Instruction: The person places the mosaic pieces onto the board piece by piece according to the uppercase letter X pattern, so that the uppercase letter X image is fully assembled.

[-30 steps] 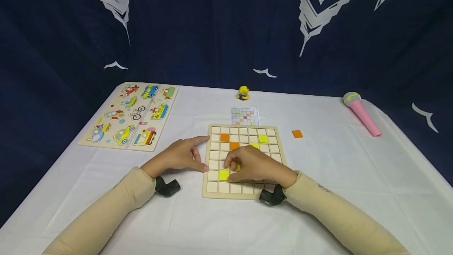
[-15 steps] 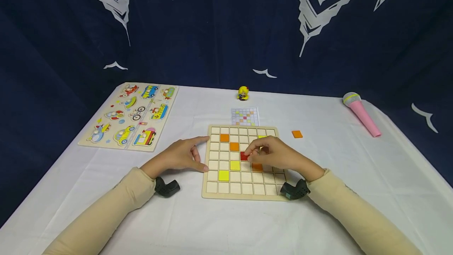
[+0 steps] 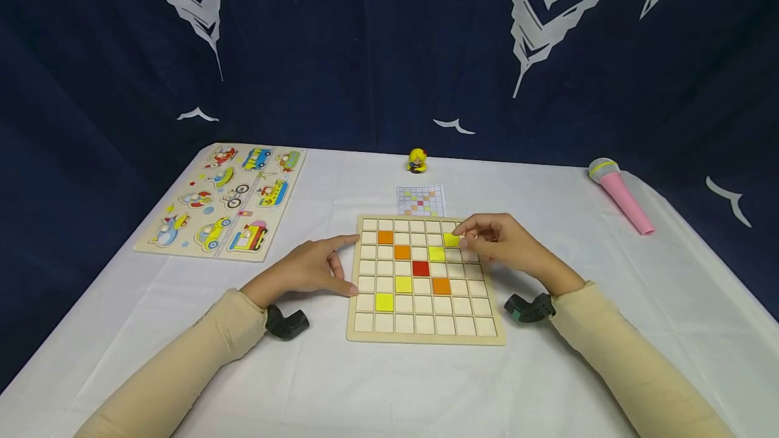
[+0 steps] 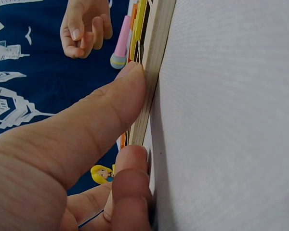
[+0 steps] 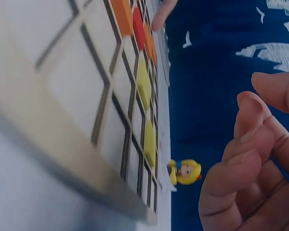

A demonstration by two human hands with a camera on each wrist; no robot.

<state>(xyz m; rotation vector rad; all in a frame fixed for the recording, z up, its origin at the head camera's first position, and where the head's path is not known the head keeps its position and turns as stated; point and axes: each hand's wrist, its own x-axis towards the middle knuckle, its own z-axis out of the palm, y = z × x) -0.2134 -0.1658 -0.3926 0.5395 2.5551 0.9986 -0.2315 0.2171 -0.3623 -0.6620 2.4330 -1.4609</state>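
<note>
A wooden grid board (image 3: 426, 338) lies in the middle of the table in the head view. Yellow, orange and red square tiles form two crossing diagonals on it, with the red tile (image 3: 420, 268) at the crossing. My left hand (image 3: 310, 268) rests against the board's left edge, index finger and thumb spread along it; in the left wrist view the thumb (image 4: 106, 106) touches the edge. Over the board's upper right is my right hand (image 3: 502, 242), near a yellow tile (image 3: 451, 240). In the right wrist view its loosely bent fingers (image 5: 231, 175) hold nothing.
Behind the board lie a printed pattern card (image 3: 421, 200) and a small yellow-haired figurine (image 3: 416, 161). A vehicle puzzle board (image 3: 222, 201) is at the left. Far right lies a pink toy microphone (image 3: 623, 198). A dark patterned curtain (image 3: 365, 53) hangs behind the table.
My right hand has moved from the board's lower left to its upper right, uncovering the tiles. The loose orange tile right of the board is now out of sight. The left hand stays put.
</note>
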